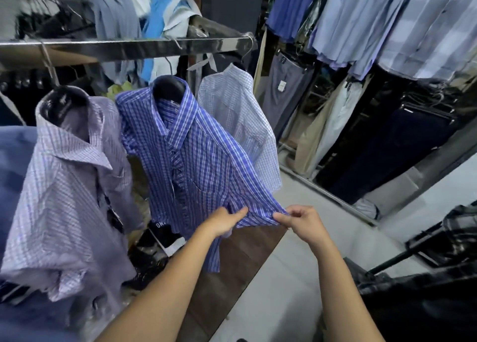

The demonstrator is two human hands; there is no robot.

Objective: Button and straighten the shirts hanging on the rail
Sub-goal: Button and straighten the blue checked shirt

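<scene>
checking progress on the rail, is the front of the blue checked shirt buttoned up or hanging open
Buttoned, as far as shows: the blue checked shirt has its front closed down the placket. Both hands, left hand and right hand, pinch its hem, hiding the lowest buttons.

Middle shirt [196, 161]: blue, white plaid. Left shirt [64, 199]: pale lilac check. Right shirt [240, 114]: white, fine blue grid. Rail [124, 48]: shiny silver. Hangers' necks [169, 87]: black. Floor [281, 290]: light grey.
</scene>
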